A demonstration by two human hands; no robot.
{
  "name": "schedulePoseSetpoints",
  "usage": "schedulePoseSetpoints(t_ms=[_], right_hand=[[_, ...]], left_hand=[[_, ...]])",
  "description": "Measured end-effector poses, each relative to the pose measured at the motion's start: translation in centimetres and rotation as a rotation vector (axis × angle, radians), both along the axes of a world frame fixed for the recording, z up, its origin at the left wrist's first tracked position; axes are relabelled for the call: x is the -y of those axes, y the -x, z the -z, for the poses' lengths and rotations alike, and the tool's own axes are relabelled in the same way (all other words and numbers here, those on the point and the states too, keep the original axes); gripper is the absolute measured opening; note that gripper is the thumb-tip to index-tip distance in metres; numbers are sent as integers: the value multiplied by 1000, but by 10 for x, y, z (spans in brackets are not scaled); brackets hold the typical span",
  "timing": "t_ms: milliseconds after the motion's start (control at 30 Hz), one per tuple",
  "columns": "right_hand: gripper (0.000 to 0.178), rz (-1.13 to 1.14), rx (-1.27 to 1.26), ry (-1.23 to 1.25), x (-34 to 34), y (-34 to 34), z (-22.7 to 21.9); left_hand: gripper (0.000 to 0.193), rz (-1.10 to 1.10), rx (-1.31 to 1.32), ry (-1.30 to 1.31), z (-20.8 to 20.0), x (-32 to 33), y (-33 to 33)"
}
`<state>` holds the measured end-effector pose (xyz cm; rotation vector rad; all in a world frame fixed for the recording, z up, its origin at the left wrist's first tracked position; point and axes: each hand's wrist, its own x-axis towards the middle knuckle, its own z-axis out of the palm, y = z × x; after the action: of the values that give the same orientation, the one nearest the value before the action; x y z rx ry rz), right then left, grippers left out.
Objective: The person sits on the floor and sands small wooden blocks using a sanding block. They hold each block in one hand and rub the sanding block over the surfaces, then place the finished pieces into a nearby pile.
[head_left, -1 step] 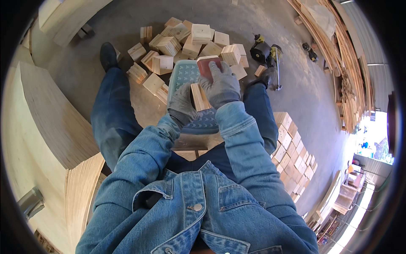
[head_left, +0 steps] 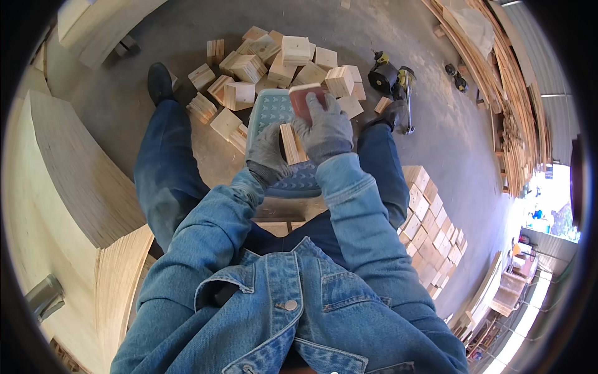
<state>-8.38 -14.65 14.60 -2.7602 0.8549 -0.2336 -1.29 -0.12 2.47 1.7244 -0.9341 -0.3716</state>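
Note:
Both my hands wear grey gloves and are held over a teal plastic stool (head_left: 274,103) with a patterned top. My left hand (head_left: 266,153) is closed round a small plywood block (head_left: 293,144), whose layered edge faces up. In my right hand (head_left: 327,128) is a reddish sanding block (head_left: 306,100) with a pale edge, gripped with the fingers across its top. It sits just beyond the plywood block; whether the two touch I cannot tell.
A loose heap of wooden blocks (head_left: 296,51) lies on the floor beyond the stool. Yellow-and-black power tools (head_left: 389,78) stand by my right foot. Neatly stacked blocks (head_left: 430,230) are at my right, large plywood pieces (head_left: 75,168) at my left. Long boards (head_left: 514,112) line the far right.
My right hand and the sanding block have shifted very slightly left and nearer. My left hand and the plywood block have barely moved.

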Motion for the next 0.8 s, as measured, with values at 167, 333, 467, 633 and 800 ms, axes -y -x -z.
schedulePoseSetpoints(t_ms=[167,333,467,633,800], right_hand=[[66,-39,-11,-19,-57,59,-15],[69,0,-42,28,-75,104,-4],[68,-13,37,69,-71,99,1],[61,-37,12,123,-52,50,-7],[66,13,-127,1,-23,-34,-17]], left_hand=[[92,41,62,34,11,-7,-10],[89,5,95,-62,-2,-7,-4],[87,-22,69,-41,-5,-6,-2],[84,-27,122,-44,-7,-7,-4],[85,34,1,-36,-11,-3,-6]])
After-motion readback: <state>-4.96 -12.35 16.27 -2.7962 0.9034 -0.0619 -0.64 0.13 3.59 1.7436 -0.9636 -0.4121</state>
